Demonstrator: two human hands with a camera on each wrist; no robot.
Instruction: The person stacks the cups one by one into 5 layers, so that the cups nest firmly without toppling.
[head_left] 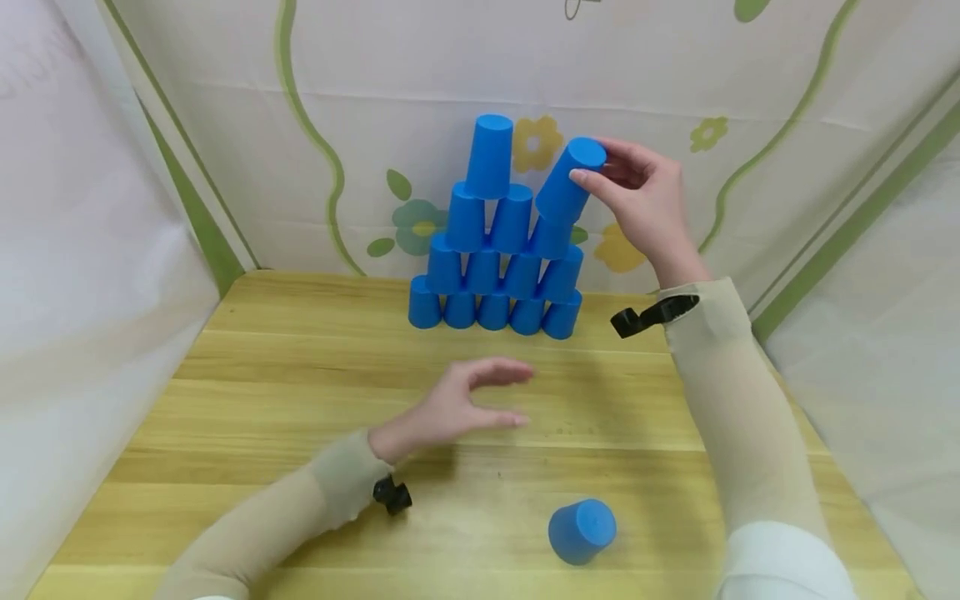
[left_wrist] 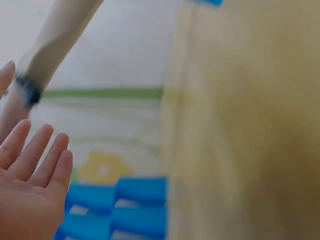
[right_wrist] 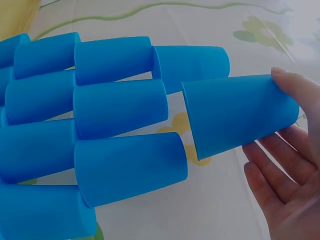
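My right hand (head_left: pixel 645 196) grips an upside-down blue cup (head_left: pixel 566 183) near its base, thumb on one side and fingers on the other. That cup is beside the top of a pyramid of upside-down blue cups (head_left: pixel 493 310). In the right wrist view, a small gap shows between the held cup (right_wrist: pixel 240 112) and the row below. To its left, one cup (head_left: pixel 490 158) stands on the third row. Over the table in front of the pyramid is my left hand (head_left: pixel 457 404), thumb and fingers spread apart, holding nothing. Its fingers (left_wrist: pixel 52 160) look straight in the left wrist view.
A single blue cup (head_left: pixel 582 532) sits on the wooden table (head_left: pixel 262 400) near the front, right of centre. Behind the pyramid hangs a pale patterned cloth (head_left: pixel 420 67), close to the table's back edge. More pale cloth (head_left: pixel 90 250) flanks the left side.
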